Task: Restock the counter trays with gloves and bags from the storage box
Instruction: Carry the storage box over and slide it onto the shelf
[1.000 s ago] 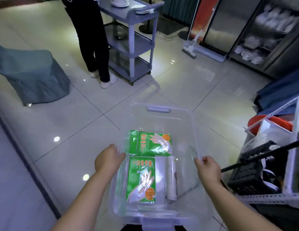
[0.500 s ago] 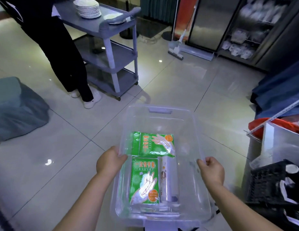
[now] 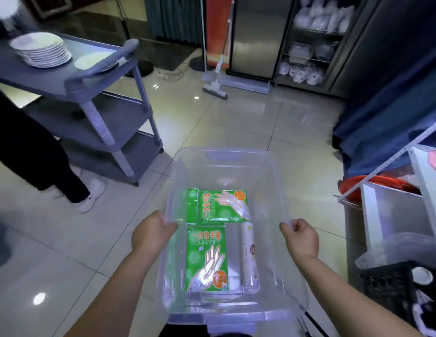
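I hold a clear plastic storage box [image 3: 224, 159] in front of me above the tiled floor. My left hand [image 3: 151, 232] grips its left rim and my right hand [image 3: 301, 235] grips its right rim. Inside lie two green packs of disposable gloves, one crosswise at the far side [image 3: 218, 205] and one lengthwise nearer me [image 3: 207, 259]. A white roll of bags [image 3: 248, 256] lies beside the nearer pack, on its right.
A grey three-tier cart [image 3: 102, 93] with stacked plates [image 3: 41, 49] stands ahead on the left, a person in black trousers [image 3: 29, 147] beside it. A floor squeegee [image 3: 215, 88] and a glass-door cabinet [image 3: 309, 45] are ahead. Metal shelving [image 3: 394, 203] and a black crate [image 3: 392, 288] flank my right.
The view has swung and advanced toward the cart and cabinet, which now look closer. Both hands keep the same grip on the box and its contents have not shifted.
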### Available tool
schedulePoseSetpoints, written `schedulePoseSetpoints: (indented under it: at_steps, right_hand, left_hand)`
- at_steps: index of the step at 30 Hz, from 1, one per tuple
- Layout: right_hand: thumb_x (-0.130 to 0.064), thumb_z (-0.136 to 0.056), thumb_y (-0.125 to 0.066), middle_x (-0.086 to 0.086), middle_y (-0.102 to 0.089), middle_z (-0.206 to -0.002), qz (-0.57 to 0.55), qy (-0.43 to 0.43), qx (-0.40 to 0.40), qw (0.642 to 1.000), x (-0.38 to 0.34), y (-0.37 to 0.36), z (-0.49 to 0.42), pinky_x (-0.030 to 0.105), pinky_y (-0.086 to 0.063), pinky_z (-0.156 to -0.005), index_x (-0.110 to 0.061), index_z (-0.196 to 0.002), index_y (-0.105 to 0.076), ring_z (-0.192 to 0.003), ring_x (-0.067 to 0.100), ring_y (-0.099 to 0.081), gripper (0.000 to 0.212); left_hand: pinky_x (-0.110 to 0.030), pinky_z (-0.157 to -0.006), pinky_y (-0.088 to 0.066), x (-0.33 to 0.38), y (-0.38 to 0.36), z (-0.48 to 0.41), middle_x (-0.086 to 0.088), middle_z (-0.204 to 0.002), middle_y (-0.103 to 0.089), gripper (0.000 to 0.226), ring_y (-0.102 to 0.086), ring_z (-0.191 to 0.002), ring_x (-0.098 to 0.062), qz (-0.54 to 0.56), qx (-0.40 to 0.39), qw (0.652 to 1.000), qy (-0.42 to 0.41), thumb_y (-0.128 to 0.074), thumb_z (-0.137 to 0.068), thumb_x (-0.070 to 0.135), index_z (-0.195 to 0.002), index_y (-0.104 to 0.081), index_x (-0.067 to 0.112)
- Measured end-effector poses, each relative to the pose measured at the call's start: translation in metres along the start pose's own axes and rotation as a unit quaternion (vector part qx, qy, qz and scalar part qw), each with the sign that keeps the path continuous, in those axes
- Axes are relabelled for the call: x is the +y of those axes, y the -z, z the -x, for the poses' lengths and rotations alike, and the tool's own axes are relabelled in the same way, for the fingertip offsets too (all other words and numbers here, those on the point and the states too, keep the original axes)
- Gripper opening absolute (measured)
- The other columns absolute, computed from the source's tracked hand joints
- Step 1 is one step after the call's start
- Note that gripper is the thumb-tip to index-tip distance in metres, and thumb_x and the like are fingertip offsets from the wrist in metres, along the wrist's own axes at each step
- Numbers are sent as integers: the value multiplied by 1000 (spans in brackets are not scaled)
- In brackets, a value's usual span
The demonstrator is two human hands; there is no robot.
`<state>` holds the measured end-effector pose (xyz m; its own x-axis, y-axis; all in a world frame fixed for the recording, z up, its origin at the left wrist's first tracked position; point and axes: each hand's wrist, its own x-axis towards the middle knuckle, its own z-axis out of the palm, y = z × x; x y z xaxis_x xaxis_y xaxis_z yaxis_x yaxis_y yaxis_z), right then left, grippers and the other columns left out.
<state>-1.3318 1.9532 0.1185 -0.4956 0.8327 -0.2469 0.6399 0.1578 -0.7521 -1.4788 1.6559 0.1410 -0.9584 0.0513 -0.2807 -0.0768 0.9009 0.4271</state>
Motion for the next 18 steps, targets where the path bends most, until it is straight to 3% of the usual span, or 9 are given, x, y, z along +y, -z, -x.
schedulePoseSetpoints:
  at_steps: [6, 12, 18]
  right_hand:
    - [-19, -77, -65, -2, -54, -55, -9, -50, 64, 997, -32, -14, -73, 21, -31, -48, -16, -61, -52, -52, 12, -49, 21]
    - [-19, -78, -66, -1, -56, -56, -15, -105, 133, 985, -61, -23, -128, 20, -32, -49, -15, -61, -53, -52, 14, -49, 22]
    - [-20, -77, -66, 0, -58, -59, -51, -185, 195, 962, -55, -3, -155, 23, -34, -50, -15, -65, -55, -55, 17, -53, 17]
  left_hand:
    - [-26, -60, -38, 77, -7, -117, -5, -80, -61, 26, -57, -73, -26, -12, -49, 995, -81, -64, -76, 40, -77, -50, 18]
    - [-26, -59, -39, 156, -17, -217, -3, -77, -61, 27, -56, -70, -25, -50, -84, 983, -158, -62, -76, 40, -76, -49, 17]
    - [-28, -62, -41, 245, -51, -263, -8, -85, -67, 27, -60, -75, -27, -90, -125, 959, -239, -63, -79, 40, -83, -56, 14]
